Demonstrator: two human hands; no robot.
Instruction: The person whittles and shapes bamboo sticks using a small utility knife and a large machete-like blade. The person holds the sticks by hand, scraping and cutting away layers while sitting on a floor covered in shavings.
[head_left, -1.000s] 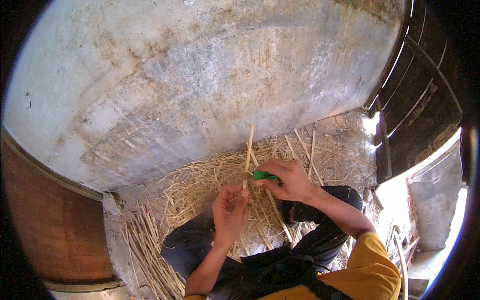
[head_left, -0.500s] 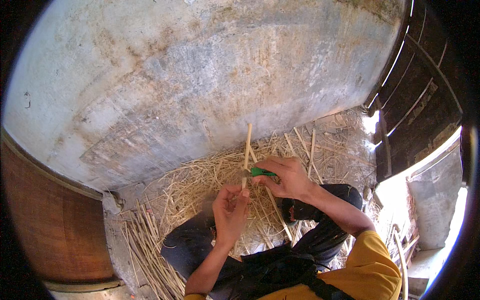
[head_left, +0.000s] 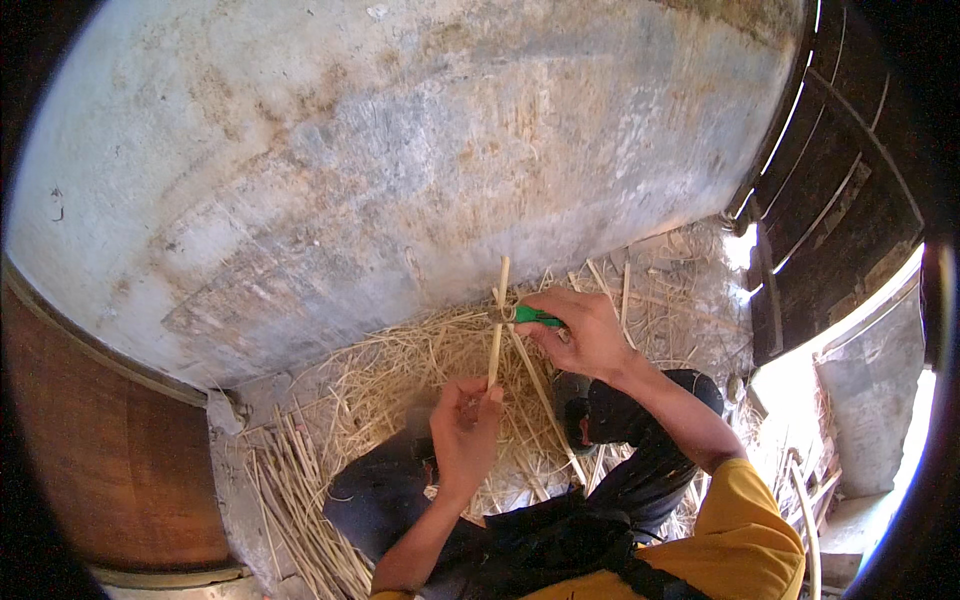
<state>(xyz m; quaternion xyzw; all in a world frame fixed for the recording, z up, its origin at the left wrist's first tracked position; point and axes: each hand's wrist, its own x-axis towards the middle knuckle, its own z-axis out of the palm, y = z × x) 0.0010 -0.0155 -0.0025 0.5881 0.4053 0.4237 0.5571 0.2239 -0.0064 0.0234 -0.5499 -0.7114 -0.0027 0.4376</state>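
Note:
My left hand (head_left: 465,432) is closed on the lower end of a pale, thin strip of split cane or bamboo (head_left: 496,350), which stands nearly upright in front of me. My right hand (head_left: 582,335) grips a green-handled knife (head_left: 540,317). Its blade, partly blurred, lies across the upper part of the strip. A short length of the strip shows above the blade. Below both hands spreads a heap of pale curled shavings (head_left: 400,355).
To the left lies a bundle of long thin sticks (head_left: 300,500). A stained plaster wall (head_left: 420,180) rises just beyond the shavings. A brown wooden panel (head_left: 110,440) stands at far left, dark slatted boards (head_left: 830,190) at right. My bent knees frame the work.
My right hand and the knife have slid up the strip, away from my left hand. The left hand keeps its hold, shifted only slightly.

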